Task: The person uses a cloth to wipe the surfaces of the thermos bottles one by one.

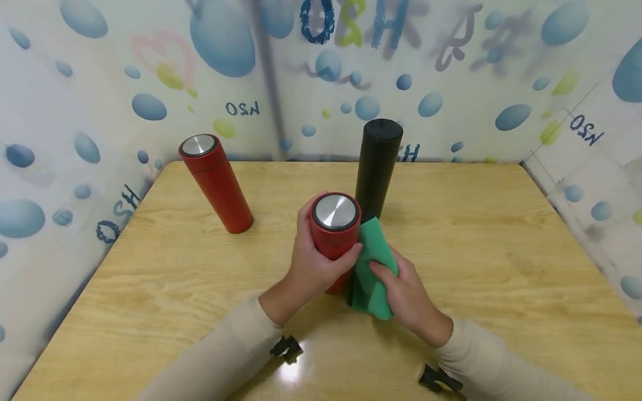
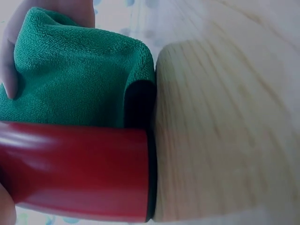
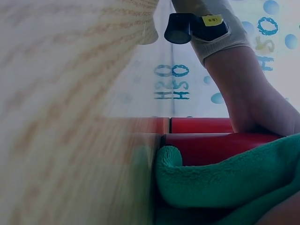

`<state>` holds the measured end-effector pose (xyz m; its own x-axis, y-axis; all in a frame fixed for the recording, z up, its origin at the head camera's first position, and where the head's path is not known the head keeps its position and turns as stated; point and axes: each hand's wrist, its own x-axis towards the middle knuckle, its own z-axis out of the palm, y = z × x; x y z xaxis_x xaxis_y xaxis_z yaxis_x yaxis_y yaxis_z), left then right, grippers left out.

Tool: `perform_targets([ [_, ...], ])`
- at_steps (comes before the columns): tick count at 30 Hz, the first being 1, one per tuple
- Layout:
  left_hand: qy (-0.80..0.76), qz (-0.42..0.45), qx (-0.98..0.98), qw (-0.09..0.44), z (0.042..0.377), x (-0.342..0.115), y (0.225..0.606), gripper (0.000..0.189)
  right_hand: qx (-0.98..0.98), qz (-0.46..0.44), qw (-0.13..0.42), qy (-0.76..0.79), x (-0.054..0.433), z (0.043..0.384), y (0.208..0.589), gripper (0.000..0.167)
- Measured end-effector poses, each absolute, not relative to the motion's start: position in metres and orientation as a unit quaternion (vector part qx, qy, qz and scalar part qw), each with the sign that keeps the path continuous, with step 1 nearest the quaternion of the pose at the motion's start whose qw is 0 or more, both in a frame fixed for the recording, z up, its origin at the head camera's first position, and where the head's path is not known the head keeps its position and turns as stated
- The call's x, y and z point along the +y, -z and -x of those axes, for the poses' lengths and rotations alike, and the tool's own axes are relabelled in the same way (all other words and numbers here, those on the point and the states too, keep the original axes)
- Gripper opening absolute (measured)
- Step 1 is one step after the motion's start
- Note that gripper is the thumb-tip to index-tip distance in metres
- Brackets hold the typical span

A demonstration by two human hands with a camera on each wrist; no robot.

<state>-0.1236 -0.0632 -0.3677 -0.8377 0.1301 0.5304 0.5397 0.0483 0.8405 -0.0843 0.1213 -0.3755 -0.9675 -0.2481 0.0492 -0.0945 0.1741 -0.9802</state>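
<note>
A red thermos flask (image 1: pixel 335 245) with a shiny steel-topped lid stands upright on the table, and my left hand (image 1: pixel 313 259) grips it round the upper body. My right hand (image 1: pixel 408 292) holds a folded green cloth (image 1: pixel 373 267), its thumb lying across the fabric. The cloth sits right beside the flask's right side. In the left wrist view a dark surface (image 2: pixel 139 104) shows under the cloth (image 2: pixel 79 75), next to the foot of the red flask (image 2: pixel 84 171); most of it is hidden. The right wrist view shows the cloth (image 3: pixel 225 183) along the red flask (image 3: pixel 211 147).
A second red flask (image 1: pixel 218 186) stands at the back left of the wooden table (image 1: pixel 501 250). Behind my hands rises a tall black flask (image 1: pixel 379 167). A wall (image 1: pixel 301 128) with painted bubbles and letters borders the table's far edge.
</note>
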Motion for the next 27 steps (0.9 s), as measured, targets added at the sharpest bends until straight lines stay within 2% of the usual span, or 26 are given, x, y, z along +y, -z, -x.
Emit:
perform_targets([
  [10, 0.647, 0.246, -0.700, 0.177, 0.1225, -0.0632, 0.3699, 0.086, 0.758, 0.113, -0.007, 0.642, 0.1205, 0.0784, 0.3747, 0.034],
  [18, 0.645, 0.239, -0.705, 0.171, 0.1210, -0.0641, 0.3696, 0.085, 0.768, 0.088, 0.047, 0.632, 0.1194, 0.0810, 0.3735, 0.039],
  [27, 0.644, 0.247, -0.702, 0.175, 0.1218, -0.0643, 0.3673, 0.087, 0.770, 0.082, 0.028, 0.632, 0.1192, 0.0812, 0.3708, 0.037],
])
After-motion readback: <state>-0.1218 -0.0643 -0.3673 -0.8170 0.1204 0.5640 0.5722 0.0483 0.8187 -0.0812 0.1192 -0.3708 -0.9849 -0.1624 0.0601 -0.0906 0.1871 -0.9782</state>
